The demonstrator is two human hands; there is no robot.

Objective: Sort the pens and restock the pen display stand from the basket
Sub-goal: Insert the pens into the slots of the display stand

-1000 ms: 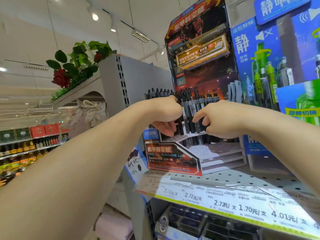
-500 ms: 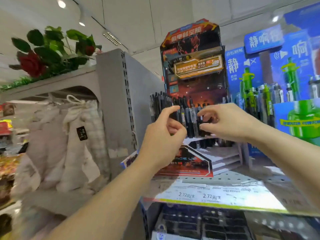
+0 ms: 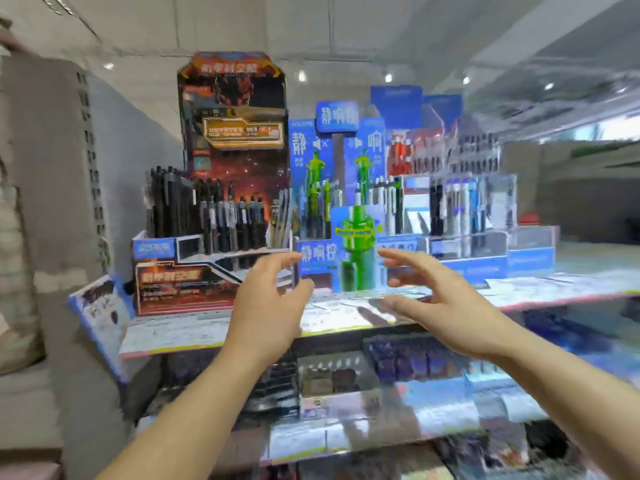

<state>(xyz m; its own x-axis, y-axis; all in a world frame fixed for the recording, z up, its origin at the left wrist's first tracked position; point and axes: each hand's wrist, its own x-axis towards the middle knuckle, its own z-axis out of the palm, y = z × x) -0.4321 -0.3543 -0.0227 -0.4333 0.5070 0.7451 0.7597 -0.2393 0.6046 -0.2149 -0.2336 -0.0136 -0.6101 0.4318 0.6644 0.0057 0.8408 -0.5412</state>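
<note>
Left hand: the left hand (image 3: 268, 306) is raised before the shelf (image 3: 207, 336), forearm reaching up from lower left, fingers loosely spread, holding nothing.
Right hand: the right hand (image 3: 436, 306) is level with it, fingers splayed forward, empty.
Pens: the dark pens (image 3: 207, 209) stand upright in the pen display stand (image 3: 183, 285) on the shelf, beyond both hands.
Basket: not seen.

Bright, even store light falls from small ceiling spotlights (image 3: 302, 76) at twelve o'clock. Everything I see is smeared by motion blur and blocky artefacts, worst toward three and nine o'clock. The shelf edge (image 3: 346, 320) glares white under my fingers. Lines bow at the borders; print is unreadable.
</note>
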